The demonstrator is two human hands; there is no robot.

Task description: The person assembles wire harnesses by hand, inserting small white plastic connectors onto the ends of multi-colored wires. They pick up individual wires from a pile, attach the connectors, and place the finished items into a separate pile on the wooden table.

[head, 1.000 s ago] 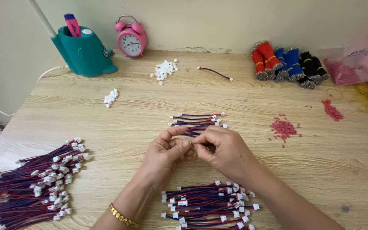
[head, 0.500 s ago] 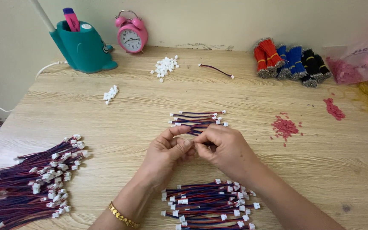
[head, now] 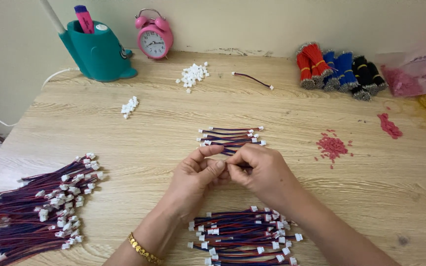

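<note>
So here's the setup: a big pale wood-grain tabletop (head: 99, 123) with wire stuff spread all over it. Biggest heap is the fat pile of red-and-blue wire leads with white plug ends (head: 35, 207) off at the left edge, then a second pile of the same leads (head: 245, 236) right under the wrists at the near edge. A small neat row of finished-looking leads (head: 230, 137) lies just beyond the fingers.

The left hand (head: 193, 177) and right hand (head: 262, 172) are pressed together mid-table, both pinched shut on one thin red-and-blue wire lead (head: 228, 153) between the fingertips. The lead is mostly hidden, so I can't tell which end is being worked.

My read: it's the fitting step, wire end going into a small connector. The next move looks like it needs a fine, straight push with a steady pinch, since everything's tiny.

Further back: a teal pen holder (head: 97, 51), a pink twin-bell alarm clock (head: 154, 35), bundles of red, blue and black cut wires (head: 338, 69), and a little heap of loose white plastic connectors (head: 192, 75).
</note>
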